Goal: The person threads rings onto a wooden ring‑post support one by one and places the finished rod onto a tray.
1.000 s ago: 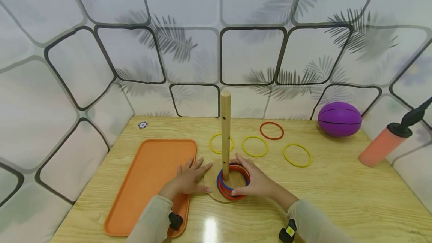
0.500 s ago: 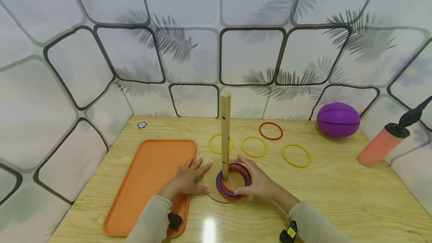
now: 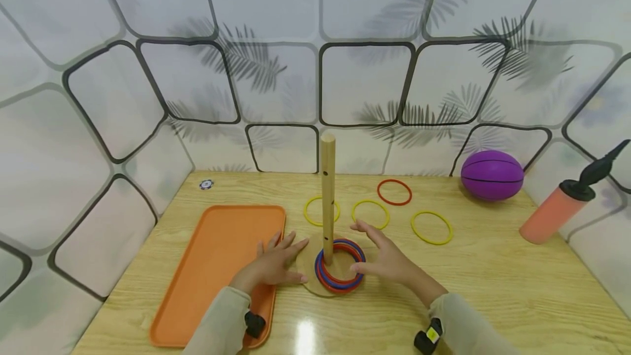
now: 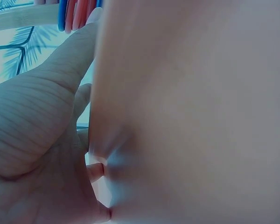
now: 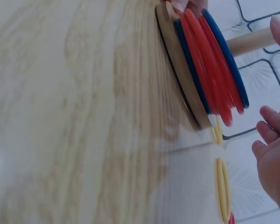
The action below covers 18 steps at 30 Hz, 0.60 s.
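Observation:
A wooden peg (image 3: 328,196) stands upright on its round wooden base (image 3: 310,251), near the middle of the table. Around the peg's foot lies a stack of red and blue rings (image 3: 340,290); the right wrist view shows red rings (image 5: 210,65) with a blue ring (image 5: 226,58) on top. My left hand (image 3: 271,266) rests with spread fingers between the tray and the base, its thumb and forefinger touching the base's left edge. My right hand (image 3: 389,261) hovers just right of the stack, fingers spread and relaxed, holding nothing.
An orange tray (image 3: 227,245) lies under and left of my left hand. Behind the base are yellow rings (image 3: 432,227) and a red ring (image 3: 394,192). At the right stand a purple ball (image 3: 493,175) and a pink pump (image 3: 554,213). A poker chip (image 3: 206,184) lies at the back left.
My right hand has let go of the ring stack and drawn slightly right and up from it. The rings settled flatter around the peg. My left hand has stayed put.

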Available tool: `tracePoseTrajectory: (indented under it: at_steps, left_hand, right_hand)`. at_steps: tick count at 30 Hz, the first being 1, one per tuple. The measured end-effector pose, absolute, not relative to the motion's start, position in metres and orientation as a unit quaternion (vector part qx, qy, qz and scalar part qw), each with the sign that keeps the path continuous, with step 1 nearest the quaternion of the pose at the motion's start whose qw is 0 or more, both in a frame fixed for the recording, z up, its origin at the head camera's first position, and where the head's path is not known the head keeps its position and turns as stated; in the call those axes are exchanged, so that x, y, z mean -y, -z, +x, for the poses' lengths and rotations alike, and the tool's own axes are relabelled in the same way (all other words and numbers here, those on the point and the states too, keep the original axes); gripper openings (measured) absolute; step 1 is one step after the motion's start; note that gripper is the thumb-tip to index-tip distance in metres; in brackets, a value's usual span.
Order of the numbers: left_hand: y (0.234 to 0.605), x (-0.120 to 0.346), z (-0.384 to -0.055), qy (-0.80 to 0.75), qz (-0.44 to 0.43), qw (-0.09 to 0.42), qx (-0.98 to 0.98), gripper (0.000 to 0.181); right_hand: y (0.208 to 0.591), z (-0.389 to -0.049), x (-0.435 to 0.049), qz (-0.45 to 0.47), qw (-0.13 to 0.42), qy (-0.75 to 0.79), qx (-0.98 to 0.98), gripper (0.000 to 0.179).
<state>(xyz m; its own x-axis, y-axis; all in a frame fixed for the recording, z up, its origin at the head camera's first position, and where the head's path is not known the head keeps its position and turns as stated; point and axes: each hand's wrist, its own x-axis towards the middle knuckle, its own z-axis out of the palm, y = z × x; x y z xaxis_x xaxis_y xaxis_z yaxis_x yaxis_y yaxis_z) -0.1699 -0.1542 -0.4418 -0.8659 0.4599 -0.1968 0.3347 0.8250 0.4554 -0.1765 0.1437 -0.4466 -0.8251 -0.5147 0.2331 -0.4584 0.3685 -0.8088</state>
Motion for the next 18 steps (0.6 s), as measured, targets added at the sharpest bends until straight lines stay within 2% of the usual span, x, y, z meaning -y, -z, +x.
tracePoseTrajectory:
  at_steps: [9,18]
  left_hand:
    - [0.442,0.154,-0.170,-0.213,0.215,0.143,-0.942,0.082]
    - [0.442,0.155,-0.170,-0.213,0.214,0.145,-0.942,0.082]
  right_hand:
    - [0.441,-0.184,-0.168,-0.284,0.003,0.487,-0.826,0.091]
    - [0.438,-0.190,-0.204,-0.217,0.000,0.477,-0.852,0.087]
